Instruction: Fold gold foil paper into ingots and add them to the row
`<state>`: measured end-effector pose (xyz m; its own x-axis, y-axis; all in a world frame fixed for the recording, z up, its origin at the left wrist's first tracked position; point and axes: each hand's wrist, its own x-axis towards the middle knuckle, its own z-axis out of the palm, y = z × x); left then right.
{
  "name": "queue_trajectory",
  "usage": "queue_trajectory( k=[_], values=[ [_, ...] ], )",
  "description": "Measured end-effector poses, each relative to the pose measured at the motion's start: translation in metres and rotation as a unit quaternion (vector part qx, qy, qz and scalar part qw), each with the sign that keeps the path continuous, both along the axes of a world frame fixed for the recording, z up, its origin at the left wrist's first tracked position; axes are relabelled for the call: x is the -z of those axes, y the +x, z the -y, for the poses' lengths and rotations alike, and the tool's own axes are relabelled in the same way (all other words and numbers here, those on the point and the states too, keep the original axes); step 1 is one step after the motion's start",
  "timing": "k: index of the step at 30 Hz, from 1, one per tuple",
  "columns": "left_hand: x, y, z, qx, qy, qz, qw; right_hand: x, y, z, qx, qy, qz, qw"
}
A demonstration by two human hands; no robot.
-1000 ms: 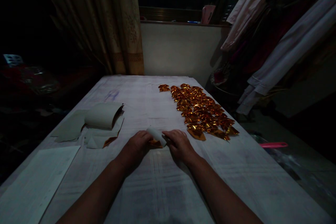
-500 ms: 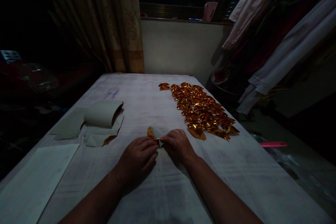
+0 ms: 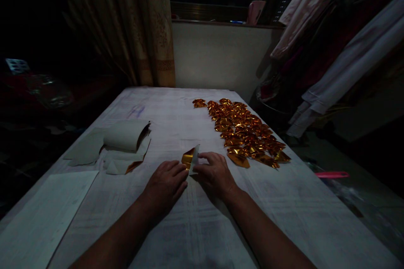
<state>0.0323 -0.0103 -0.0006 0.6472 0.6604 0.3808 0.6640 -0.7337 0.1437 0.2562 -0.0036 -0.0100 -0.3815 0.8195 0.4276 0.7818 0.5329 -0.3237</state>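
A small piece of gold foil paper (image 3: 187, 158), shiny on one face and pale on the other, stands partly folded on the cloth-covered table in front of me. My left hand (image 3: 166, 185) lies low at its left, fingers together, with the fingertips on its lower edge. On the other side my right hand (image 3: 215, 173) is closed on the paper's pale flap, thumb and forefinger at its edge. Several folded gold foil pieces (image 3: 243, 128) lie in a cluster at the right. To the left rests a curled stack of foil paper (image 3: 123, 135), pale side up.
A large white sheet (image 3: 44, 218) lies at the table's left front. Behind the table are a curtain (image 3: 151, 33) and a sill with a pink cup (image 3: 255, 11). Clothes (image 3: 341, 71) hang at the right, above a pink handle (image 3: 331, 175).
The paper's right flap now stands up, showing more gold inside. My right hand has lifted its fingers along that flap. My left hand stays at the lower left edge. The view has shifted slightly.
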Motion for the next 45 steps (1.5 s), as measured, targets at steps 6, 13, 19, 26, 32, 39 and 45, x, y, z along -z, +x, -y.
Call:
queue_trajectory(
  k=[6, 13, 19, 26, 32, 39, 45],
  values=[
    [0.000, 0.004, 0.001, 0.004, -0.006, -0.016, 1.000, 0.004, 0.003, -0.003, 0.011, -0.007, -0.018, 1.000],
    [-0.004, 0.004, 0.002, 0.005, -0.026, -0.019, 0.999, 0.012, -0.003, -0.015, 0.058, -0.096, -0.073, 0.991],
    [-0.004, 0.004, 0.002, 0.007, -0.032, -0.014, 0.999, 0.008, -0.007, -0.021, 0.083, -0.119, -0.065, 0.987],
    [-0.007, 0.004, 0.004, 0.000, -0.046, -0.043, 0.998, 0.004, -0.009, -0.024, 0.083, -0.123, -0.057, 0.987],
    [-0.008, 0.004, 0.003, 0.004, -0.041, -0.060, 0.997, 0.001, -0.010, -0.024, 0.084, -0.129, -0.047, 0.987],
    [-0.008, 0.005, 0.004, 0.000, -0.031, -0.061, 0.998, 0.004, -0.013, -0.021, 0.096, -0.105, -0.051, 0.988],
    [-0.011, 0.009, 0.005, -0.002, -0.025, -0.071, 0.997, 0.006, -0.014, -0.021, 0.100, -0.102, -0.049, 0.989]
  ],
)
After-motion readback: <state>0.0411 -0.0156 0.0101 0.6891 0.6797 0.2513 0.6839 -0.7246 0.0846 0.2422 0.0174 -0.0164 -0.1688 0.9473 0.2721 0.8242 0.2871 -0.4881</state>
